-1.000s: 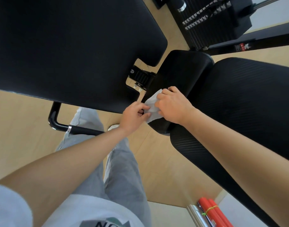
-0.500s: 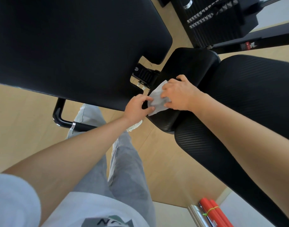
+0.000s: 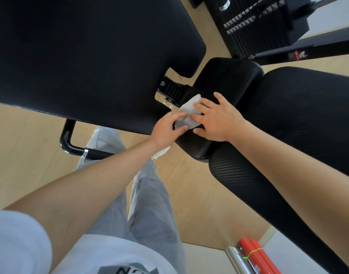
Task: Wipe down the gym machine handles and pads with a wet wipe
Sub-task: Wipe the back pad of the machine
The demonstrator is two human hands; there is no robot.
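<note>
Both hands are meeting on the small black pad point(image 3: 225, 84) — the right hand point(image 3: 217, 119) is lying flat, fingers spread, pressing the wet wipe point(image 3: 186, 115) down; the left hand point(image 3: 167, 129) is pinching its near edge.

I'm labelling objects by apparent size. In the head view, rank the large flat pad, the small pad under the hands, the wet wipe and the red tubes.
1. Large flat pad
2. Small pad
3. Red tubes, cut off by the frame, so unsure
4. Wet wipe, partly covered by hands

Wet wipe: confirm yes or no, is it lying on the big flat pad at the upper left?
No, the wet wipe sits on the small black pad, under the left hand and right hand.
</note>
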